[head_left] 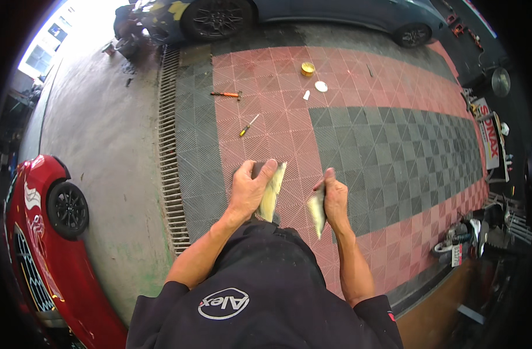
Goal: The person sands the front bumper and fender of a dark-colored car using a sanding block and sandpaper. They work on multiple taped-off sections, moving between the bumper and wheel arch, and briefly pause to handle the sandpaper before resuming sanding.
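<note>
In front of my body, my left hand (246, 191) grips a flat spreader (272, 198) coated with pale yellow putty, its thumb along the dark upper edge. My right hand (336, 202) is closed on a second putty-smeared spreader (316, 210), slightly blurred. A gap separates the two spreaders. On the floor ahead stands a round yellow tin (307, 69), with a white lid (320, 86) and a small white tube (306, 95) near it. Farther left lie an orange-handled hammer (225, 94) and a yellow-and-black screwdriver (248, 125).
Red and grey floor tiles (382, 139) lie beneath me, edged at left by a metal drain grate (168, 145). A dark blue car (330, 13) stands across the far side and a red car (62, 262) at left. Several items line the right edge, including a sign stand (491, 139).
</note>
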{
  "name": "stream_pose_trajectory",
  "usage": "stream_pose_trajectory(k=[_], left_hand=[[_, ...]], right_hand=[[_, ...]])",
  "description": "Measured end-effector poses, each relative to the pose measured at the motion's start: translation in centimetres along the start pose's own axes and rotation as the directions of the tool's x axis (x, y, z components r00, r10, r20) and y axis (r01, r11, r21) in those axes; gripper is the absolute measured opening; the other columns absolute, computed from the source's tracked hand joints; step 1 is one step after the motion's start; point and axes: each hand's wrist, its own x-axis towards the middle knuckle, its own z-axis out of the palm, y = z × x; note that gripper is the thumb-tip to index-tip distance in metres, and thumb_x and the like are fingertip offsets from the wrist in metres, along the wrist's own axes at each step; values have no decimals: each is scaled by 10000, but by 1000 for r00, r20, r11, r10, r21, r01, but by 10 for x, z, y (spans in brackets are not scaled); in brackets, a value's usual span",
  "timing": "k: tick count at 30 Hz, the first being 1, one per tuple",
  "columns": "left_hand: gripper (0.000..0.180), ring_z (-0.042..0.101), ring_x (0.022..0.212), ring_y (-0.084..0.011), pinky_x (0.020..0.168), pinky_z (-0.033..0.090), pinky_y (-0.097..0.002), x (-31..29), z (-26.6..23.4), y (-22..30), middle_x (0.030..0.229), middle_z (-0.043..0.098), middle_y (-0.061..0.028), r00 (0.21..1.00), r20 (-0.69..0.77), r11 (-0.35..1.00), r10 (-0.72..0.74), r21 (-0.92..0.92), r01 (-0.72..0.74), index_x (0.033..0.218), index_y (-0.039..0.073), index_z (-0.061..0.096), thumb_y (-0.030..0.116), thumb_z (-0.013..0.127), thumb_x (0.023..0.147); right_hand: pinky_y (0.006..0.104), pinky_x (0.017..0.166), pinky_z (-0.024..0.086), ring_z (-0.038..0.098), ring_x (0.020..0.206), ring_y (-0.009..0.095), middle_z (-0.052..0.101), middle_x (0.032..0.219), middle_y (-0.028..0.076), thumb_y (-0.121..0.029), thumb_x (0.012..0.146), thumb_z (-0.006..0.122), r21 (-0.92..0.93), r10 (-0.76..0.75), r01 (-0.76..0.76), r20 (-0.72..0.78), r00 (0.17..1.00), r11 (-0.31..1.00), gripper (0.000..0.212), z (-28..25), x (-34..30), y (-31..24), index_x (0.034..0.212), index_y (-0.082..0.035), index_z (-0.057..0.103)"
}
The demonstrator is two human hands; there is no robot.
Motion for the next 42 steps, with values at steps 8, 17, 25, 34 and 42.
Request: stream_pose_trajectory(k=[8,17,25,34,42], left_hand=[[429,706,985,-229,889,568,-417,94,34,-10,1035,739,-128,997,47,934,62,350,-75,1192,3,673,398,795,1077],[293,695,949,-164,845,588,-378,266,50,19,1031,724,-94,989,146,974,-7,226,-26,1241,4,597,240,701,1103],[253,680,990,-131,840,590,-328,411,-3,60,1118,708,-73,979,175,994,-108,24,105,1323,23,572,131,663,1113],[293,675,1012,-128,860,587,-330,483,25,85,1136,706,-68,964,184,978,-194,114,175,1343,5,583,140,679,1102],[329,719,1034,-132,895,631,-317,597,148,115,1185,716,-70,892,425,887,-154,-339,314,1411,36,574,172,690,1134]], right_hand=[[254,781,490,623,869,76,806,1076,56,-358,1117,745,161,136,-147,77,988,976,516,25,65,-43,1454,32,716],[282,745,534,649,826,109,743,915,60,-547,1053,799,209,263,-207,-290,920,956,551,35,215,-87,1064,1,741],[380,750,565,636,825,232,651,939,51,-57,951,811,-560,-675,703,312,669,439,171,68,296,-128,1114,-107,814],[373,902,585,729,1034,208,757,1136,51,-166,1079,767,-310,-225,154,-208,952,938,206,23,482,-116,1233,-33,797],[318,835,608,708,894,108,770,1050,42,-235,1024,870,344,104,-220,325,940,913,321,-39,645,-163,1189,-28,688]])
